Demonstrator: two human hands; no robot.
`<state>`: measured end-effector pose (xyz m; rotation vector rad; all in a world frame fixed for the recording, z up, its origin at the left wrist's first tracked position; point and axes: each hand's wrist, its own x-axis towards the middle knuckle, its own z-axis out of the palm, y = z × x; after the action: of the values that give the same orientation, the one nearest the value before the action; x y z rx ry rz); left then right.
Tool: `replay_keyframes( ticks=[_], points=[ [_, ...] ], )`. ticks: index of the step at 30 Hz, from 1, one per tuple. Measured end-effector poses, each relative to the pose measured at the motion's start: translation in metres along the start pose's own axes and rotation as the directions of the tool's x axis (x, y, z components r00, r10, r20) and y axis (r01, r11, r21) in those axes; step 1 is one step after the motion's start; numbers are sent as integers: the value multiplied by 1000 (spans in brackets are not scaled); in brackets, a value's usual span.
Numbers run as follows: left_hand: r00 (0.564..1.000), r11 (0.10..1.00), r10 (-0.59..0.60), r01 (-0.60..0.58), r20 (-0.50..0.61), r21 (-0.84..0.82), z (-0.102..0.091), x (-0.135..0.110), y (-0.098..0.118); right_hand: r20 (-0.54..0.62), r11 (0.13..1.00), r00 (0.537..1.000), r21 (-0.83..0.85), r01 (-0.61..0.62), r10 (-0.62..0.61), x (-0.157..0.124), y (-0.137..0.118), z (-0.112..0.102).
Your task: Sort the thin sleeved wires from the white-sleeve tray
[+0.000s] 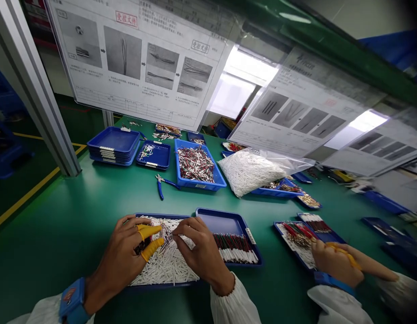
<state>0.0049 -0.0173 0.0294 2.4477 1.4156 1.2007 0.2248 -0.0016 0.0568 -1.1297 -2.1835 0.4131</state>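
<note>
Bench lot, green-topped counter point(70, 211), near edge

Item 1: a left hand point(119, 261), with a blue wristband point(72, 300) and yellow rubber finger guards point(148, 231), is held clenched on a small bundle of thin wires point(164, 242); the bundle is gripped above the middle of the tray below

Item 2: a right hand point(203, 254) is closed in a pinch on a thin metal-tipped wire point(177, 235), which is held apart from the heap, at the bundle's end; the fingers are not released

Item 3: a shallow blue plastic tray point(161, 216) is placed under both hands, filled with a loose heap of white-sleeved wires point(166, 267)

Item 4: a second blue plastic tray point(225, 220) is set just beside it, with a row of red, green and white wires point(233, 247) laid side by side

Item 5: blue-handled steel pliers point(163, 185) are left lying further along the counter, beside a large blue tray of red and dark wires point(195, 164)

Item 6: a co-worker's hand point(337, 265) is seen at the right, over a separate blue tray of red wires point(292, 236)
</note>
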Motion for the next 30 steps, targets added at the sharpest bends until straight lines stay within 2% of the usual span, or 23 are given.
replay_keyframes(
  ticks=[4,7,9,11,13,15,18,20,22,25,30],
  points=[
    [998,998,62,-62,22,-7,0,-2,0,-19,997,998,23,67,-67,2,-13,5],
    [996,996,87,-87,25,-9,0,-4,-2,-23,996,997,46,74,-73,3,-12,6],
    [999,999,51,-51,-3,-8,0,-4,-4,-55,993,998,118,22,-16,3,-6,5],
    [998,999,-45,44,-42,-25,-1,-2,-4,-118,960,985,263,-91,126,3,2,4],
    [980,981,-179,171,-84,-87,-2,0,-4,-153,865,937,451,-218,315,3,8,3],
    [946,939,-307,284,-101,-192,-3,2,-3,-106,724,886,624,-293,450,3,10,4],
    [896,859,-437,390,-78,-332,-4,2,-1,8,535,865,783,-318,502,3,5,10],
    [879,823,-474,420,-54,-381,-4,2,1,25,468,863,832,-298,505,5,-1,14],
    [877,807,-480,425,-35,-410,-3,1,2,-1,440,859,859,-261,512,6,-6,18],
    [900,827,-435,396,-10,-399,-1,0,4,-33,424,849,876,-229,527,8,-10,19],
    [972,948,-235,226,-12,-223,2,1,8,-50,457,858,861,-222,511,10,-14,16]
  ],
)
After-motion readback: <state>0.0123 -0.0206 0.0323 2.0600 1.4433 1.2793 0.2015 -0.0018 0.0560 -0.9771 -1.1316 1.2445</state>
